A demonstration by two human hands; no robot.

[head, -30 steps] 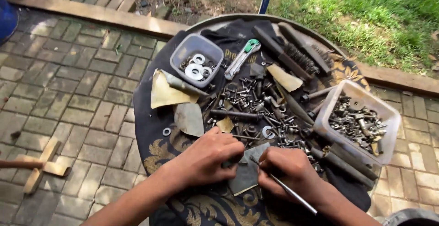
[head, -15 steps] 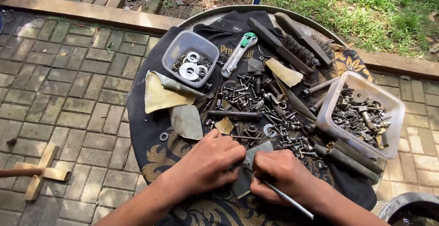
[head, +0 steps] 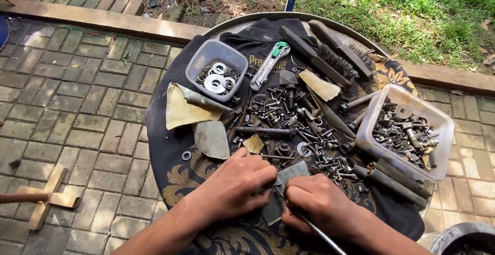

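Both hands curled: left hand (head: 242,183) on sandpaper (head: 281,193), right hand (head: 314,203) around rod (head: 319,234).

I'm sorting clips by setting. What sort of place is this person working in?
Probably an outdoor yard or garden work spot: brick paving underfoot, grass beyond a kerb, and a round tray loaded with loose bolts, a wire brush and plastic tubs of hardware.

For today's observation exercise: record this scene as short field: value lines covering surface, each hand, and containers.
surface: round tray with dark cloth
left hand: pinching grey sandpaper piece
right hand: gripping thin metal rod against that piece
small tub: washers
large tub: nuts and bolts
loose: bolts pile, utility knife, wire brush
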